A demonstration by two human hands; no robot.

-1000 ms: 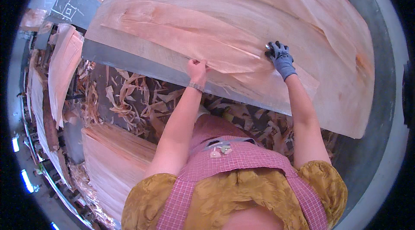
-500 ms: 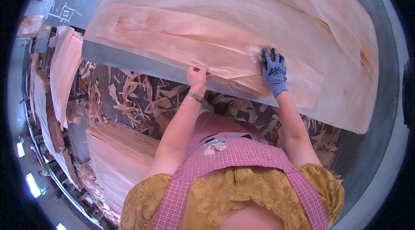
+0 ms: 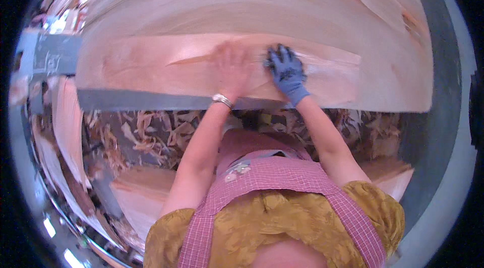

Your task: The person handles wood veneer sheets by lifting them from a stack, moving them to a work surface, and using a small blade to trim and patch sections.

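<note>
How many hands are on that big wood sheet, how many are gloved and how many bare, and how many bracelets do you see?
Bare hands: 1, the left hand, flat on the veneer sheet
Gloved hands: 1, the right hand, in a blue glove
Bracelets: 1, a silver bracelet on the left wrist
Total: 3

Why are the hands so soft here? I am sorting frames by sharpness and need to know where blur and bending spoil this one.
Head view: left hand smeared by motion blur, gloved right hand slightly sharper; table edge bows from fisheye; veneer sheet pale, washed out.

veneer sheet [image 3: 151, 66]: thin matt wood | right hand [image 3: 286, 70]: blue cloth glove | table edge [image 3: 151, 101]: grey metal
</note>
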